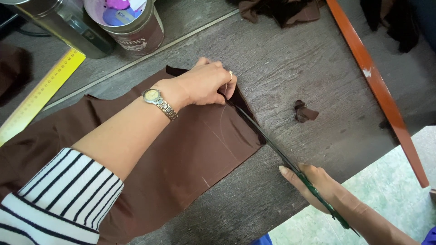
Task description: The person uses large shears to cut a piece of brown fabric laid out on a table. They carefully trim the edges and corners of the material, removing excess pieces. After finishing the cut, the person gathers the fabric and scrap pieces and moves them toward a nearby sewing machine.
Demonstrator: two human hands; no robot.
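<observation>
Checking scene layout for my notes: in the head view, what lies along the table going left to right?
Yellow ruler → brown fabric → left hand pressing the fabric → small brown scrap → right hand holding green-handled scissors → orange table edge.

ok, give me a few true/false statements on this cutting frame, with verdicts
1. The left hand presses flat on the brown fabric. True.
2. The right hand holds a pen. False: it grips green-handled scissors, blades running along the fabric's edge.
3. A yellow ruler lies at the left of the table. True.
4. The wristwatch is on the right wrist. False: it is on the left wrist.
5. A small brown scrap lies on the table, apart from the main piece. True.
6. The fabric is blue. False: it is brown.
</observation>
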